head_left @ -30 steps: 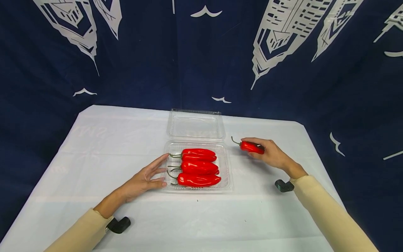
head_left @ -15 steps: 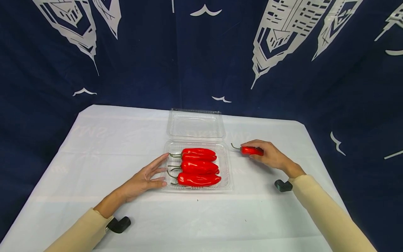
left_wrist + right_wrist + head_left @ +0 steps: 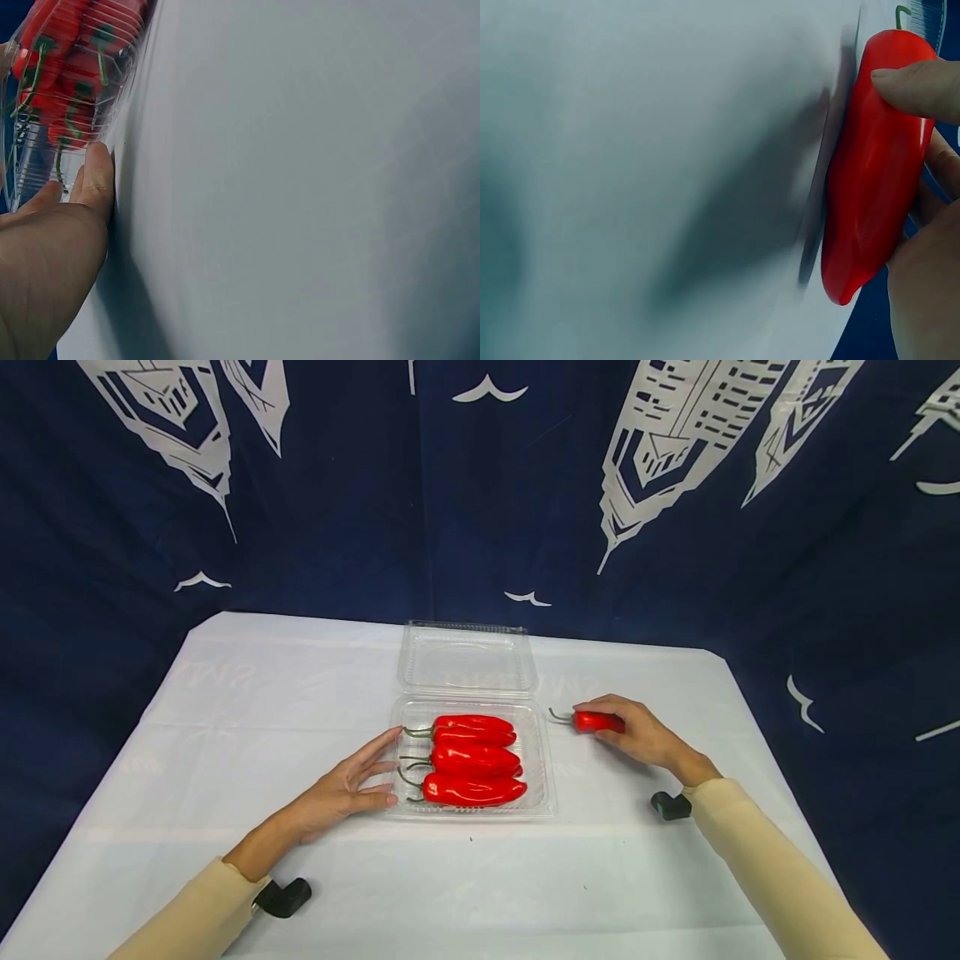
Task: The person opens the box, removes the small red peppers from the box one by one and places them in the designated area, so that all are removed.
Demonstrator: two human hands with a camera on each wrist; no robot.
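A clear plastic clamshell container (image 3: 544,777) stands with its lid (image 3: 468,660) folded back. Inside lie several red chili peppers (image 3: 474,789), green stems pointing left. My left hand (image 3: 347,789) spreads its fingers along the container's left side, fingertips right at the rim; the left wrist view shows the stems through the clear wall (image 3: 30,169). To the right of the container, my right hand (image 3: 637,731) holds another red chili pepper (image 3: 592,721), its stem toward the container. In the right wrist view the thumb (image 3: 915,86) presses on this pepper's side, close over the table.
A white cloth covers the table (image 3: 480,885), with a few tiny dark specks near its front. Behind it hangs a navy curtain (image 3: 337,527) printed with white buildings and birds. Black wrist cameras (image 3: 283,897) hang below both sleeves.
My right hand has come slightly toward the front with the pepper, which now lies nearly level instead of tilted. The left hand and the container have stayed put.
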